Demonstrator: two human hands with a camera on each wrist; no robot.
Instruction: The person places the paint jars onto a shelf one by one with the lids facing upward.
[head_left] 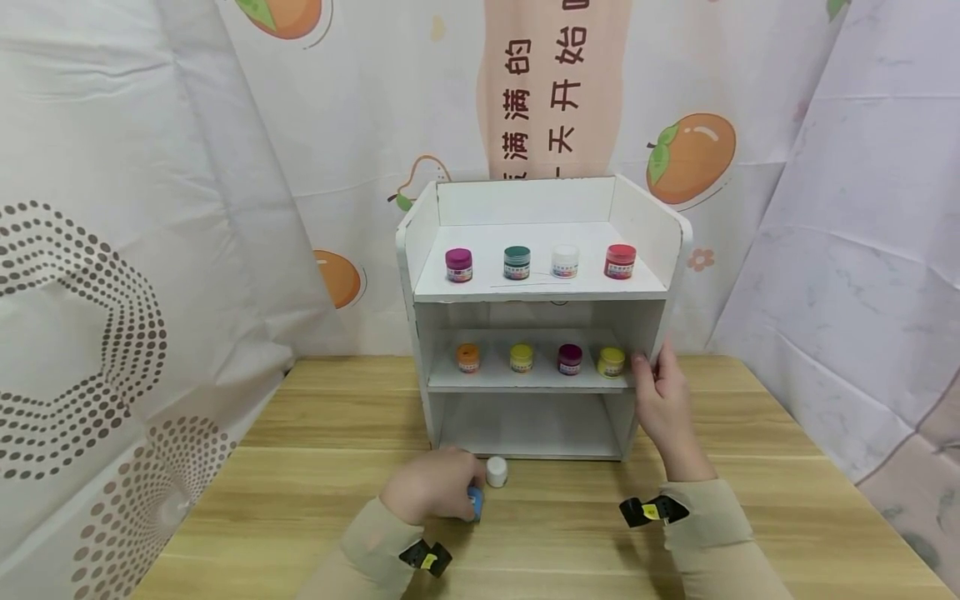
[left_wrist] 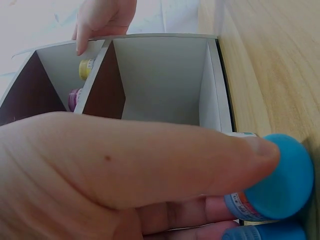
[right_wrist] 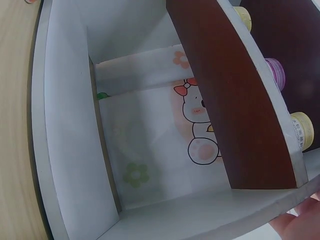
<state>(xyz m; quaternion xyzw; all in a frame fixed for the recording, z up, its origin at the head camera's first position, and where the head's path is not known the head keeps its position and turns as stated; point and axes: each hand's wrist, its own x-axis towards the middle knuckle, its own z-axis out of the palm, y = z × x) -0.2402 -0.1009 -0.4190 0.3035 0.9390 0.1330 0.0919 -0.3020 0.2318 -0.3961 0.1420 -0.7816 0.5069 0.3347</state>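
My left hand [head_left: 438,486] is low at the table in front of the shelf's left part. It grips a small paint jar with a light blue lid [left_wrist: 285,177], thumb across the lid and fingers beneath. A darker blue lid [left_wrist: 267,232] shows just below that jar in the left wrist view. Close to the left fingertips stands a small white jar [head_left: 497,472] on the table. My right hand [head_left: 663,400] holds the right side panel of the white shelf [head_left: 540,296] at middle-board height, beside a yellow paint jar [head_left: 611,362].
The top board carries purple [head_left: 459,265], green [head_left: 517,262], white [head_left: 565,262] and red [head_left: 620,262] jars. On the middle board are orange [head_left: 468,357], yellow [head_left: 521,358] and dark purple [head_left: 570,359] jars. The shelf stands on a wooden table [head_left: 337,433] before a printed curtain [head_left: 375,83].
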